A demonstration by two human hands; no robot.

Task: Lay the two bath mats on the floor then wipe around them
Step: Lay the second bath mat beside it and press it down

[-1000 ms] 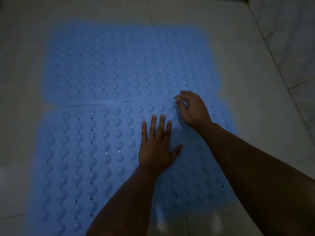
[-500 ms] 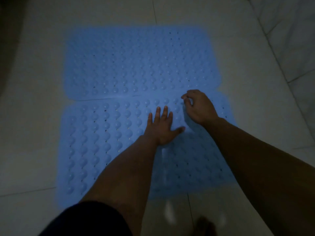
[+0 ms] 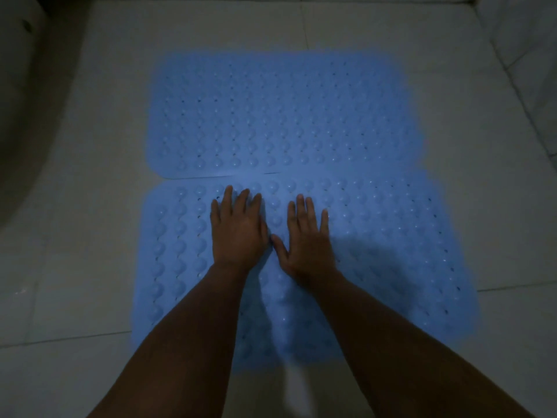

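Both hands [image 3: 272, 236] flat on near mat [image 3: 391, 251], blue, bumpy, perforated

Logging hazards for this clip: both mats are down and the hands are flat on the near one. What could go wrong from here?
1. The near bath mat meets the far bath mat at a seam that looks slightly overlapped; a raised lip there could catch a foot or the wiping.
2. Both the left hand and right hand rest on the mat, leaning forward; on the smooth tiled floor the mat might slide.
3. The dim light could hide missed spots.
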